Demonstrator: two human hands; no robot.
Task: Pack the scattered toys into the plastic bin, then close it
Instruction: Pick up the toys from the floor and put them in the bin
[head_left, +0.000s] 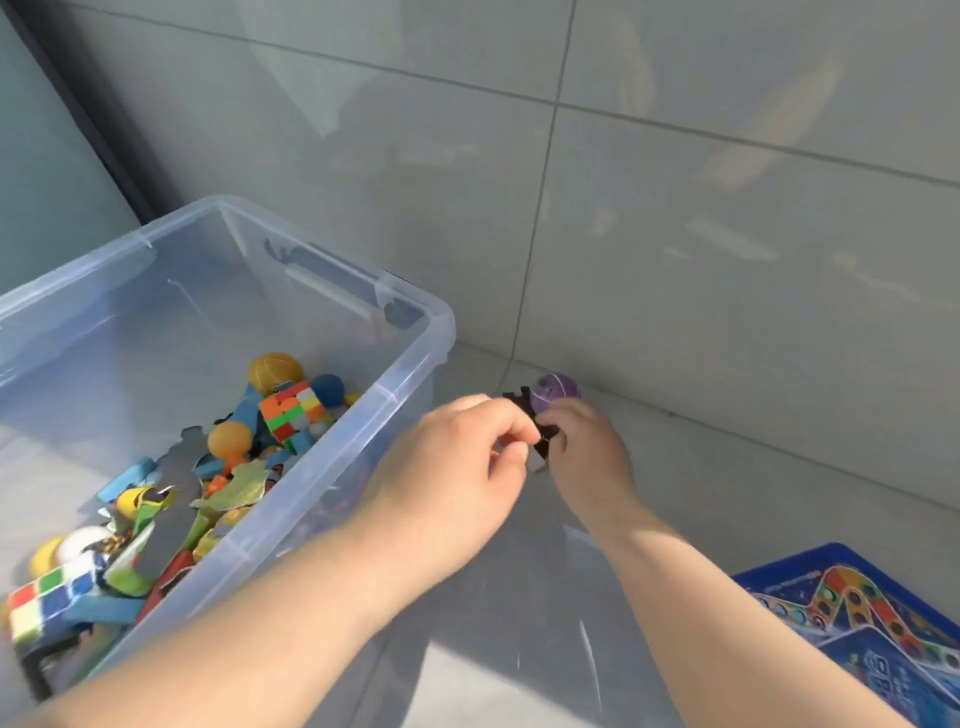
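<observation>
A clear plastic bin (410, 358) stands open at the left, holding several toys: two colour cubes (291, 410), small balls (275, 371) and puzzle pieces (234, 488). To its right, low at the foot of the wall, my two hands meet. My left hand (462, 462) pinches a dark puzzle piece (543, 446) between thumb and fingers. My right hand (589, 457) curls around a small purple ball (558, 388), its fingertips also touching the dark piece. Another dark piece edge (522, 401) shows just above my left hand.
A transparent lid (519, 634) lies flat on the floor under my forearms. A blue board-game box (872, 613) sits at the lower right. A grey tiled wall (675, 234) closes off the far side, and a dark door frame (78, 104) runs behind the bin.
</observation>
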